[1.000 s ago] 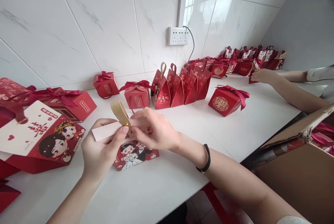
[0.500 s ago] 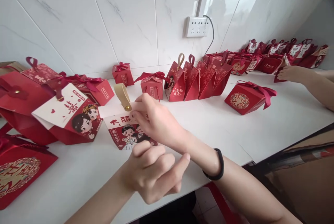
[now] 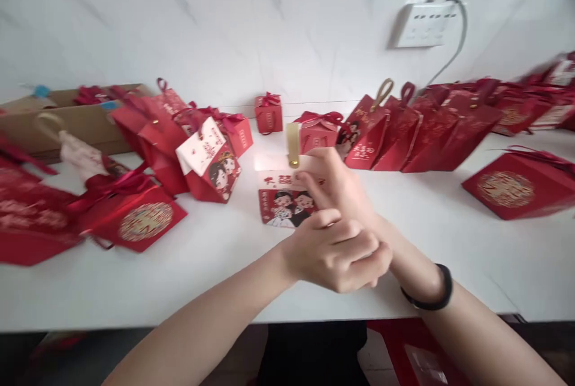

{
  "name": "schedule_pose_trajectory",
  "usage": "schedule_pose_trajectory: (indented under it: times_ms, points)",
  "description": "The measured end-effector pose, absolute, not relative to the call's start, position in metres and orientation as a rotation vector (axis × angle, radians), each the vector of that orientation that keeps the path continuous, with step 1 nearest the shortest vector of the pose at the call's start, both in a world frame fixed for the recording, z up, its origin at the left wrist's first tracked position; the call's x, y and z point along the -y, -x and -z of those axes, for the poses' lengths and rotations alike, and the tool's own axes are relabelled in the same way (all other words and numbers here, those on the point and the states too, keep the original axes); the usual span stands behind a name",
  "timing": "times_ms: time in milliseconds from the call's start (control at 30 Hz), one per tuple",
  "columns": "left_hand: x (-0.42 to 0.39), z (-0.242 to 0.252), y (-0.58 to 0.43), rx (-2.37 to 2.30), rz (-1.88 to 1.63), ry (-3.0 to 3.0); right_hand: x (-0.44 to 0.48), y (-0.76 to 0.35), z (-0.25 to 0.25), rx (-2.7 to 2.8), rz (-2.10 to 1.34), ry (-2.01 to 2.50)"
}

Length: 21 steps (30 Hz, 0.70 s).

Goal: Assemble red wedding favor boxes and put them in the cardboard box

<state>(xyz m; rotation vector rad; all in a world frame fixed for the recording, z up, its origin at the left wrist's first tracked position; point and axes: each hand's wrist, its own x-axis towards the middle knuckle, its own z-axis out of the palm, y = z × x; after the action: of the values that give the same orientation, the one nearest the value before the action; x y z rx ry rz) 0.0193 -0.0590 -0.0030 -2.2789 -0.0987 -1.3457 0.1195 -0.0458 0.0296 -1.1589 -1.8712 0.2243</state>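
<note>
My right hand [image 3: 338,188] pinches the pale top flap of a gift box [image 3: 283,203], thumb in front. The box shows a cartoon couple in red and white, and a gold strap loop [image 3: 293,145] with a stud stands up from its top. Nearer to me, my left hand [image 3: 341,251] is closed with fingers curled, overlapping the right wrist in view. Its palm is turned away, so whatever it may hold is hidden. A dark band [image 3: 442,287] circles my right wrist.
Finished red boxes [image 3: 213,161] cluster at left before a cardboard carton [image 3: 27,128]. Several strap-topped boxes [image 3: 363,134] stand in a row right of my hands. A ribboned box [image 3: 516,185] sits further right. A socket strip [image 3: 426,25] is on the wall; the white table's [image 3: 215,278] front edge is close.
The view has swung left, bringing the carton into sight and the other person's hand out of it. My right hand keeps its pinch on the gift box; my left index finger is more curled.
</note>
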Motion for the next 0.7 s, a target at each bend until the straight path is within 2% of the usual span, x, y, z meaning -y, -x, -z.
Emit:
schedule_pose_trajectory:
  times_ms: [167,333,700]
  points:
    - [0.049,0.012,-0.022,0.133,1.263,2.215,0.048,-0.12,-0.025,1.86,-0.116,1.257]
    - [0.044,0.017,-0.023,0.126,1.036,2.45,0.049,-0.12,-0.026,1.859,-0.096,1.33]
    - [0.049,0.012,-0.021,0.116,1.019,2.551,0.051,-0.119,-0.025,1.807,-0.05,1.395]
